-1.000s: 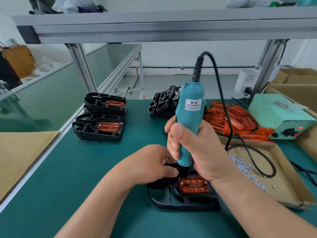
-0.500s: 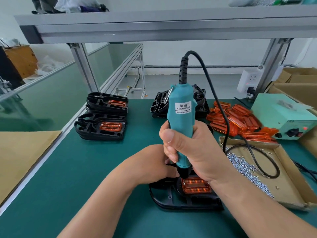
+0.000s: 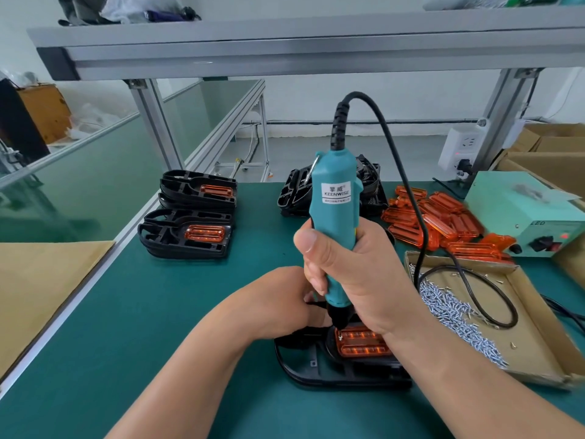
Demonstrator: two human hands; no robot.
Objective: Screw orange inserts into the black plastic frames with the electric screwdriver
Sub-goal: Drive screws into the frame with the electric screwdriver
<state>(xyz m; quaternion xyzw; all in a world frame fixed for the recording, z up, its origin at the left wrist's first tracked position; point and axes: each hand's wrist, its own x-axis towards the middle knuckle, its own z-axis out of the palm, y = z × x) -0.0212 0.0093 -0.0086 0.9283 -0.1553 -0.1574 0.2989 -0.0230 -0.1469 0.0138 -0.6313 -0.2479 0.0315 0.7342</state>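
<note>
My right hand (image 3: 354,267) grips the teal electric screwdriver (image 3: 335,210) upright, its black tip down on the near-left corner of an orange insert (image 3: 364,343). That insert sits in a black plastic frame (image 3: 316,369) on the green mat in front of me. My left hand (image 3: 281,305) rests on the frame's far-left part beside the driver tip; its fingers are hidden behind the tool. The black cord (image 3: 411,198) loops from the driver's top to the right.
Stacked frames with fitted inserts (image 3: 190,232) lie at the left, more black frames (image 3: 294,194) behind the driver. Loose orange inserts (image 3: 443,220) pile at the right by a green power unit (image 3: 522,213). A cardboard tray (image 3: 538,350) holds several screws (image 3: 449,308).
The screwdriver has tilted from leaning right to nearly upright and its tip has dropped onto the insert's corner. The left hand has stayed on the frame.
</note>
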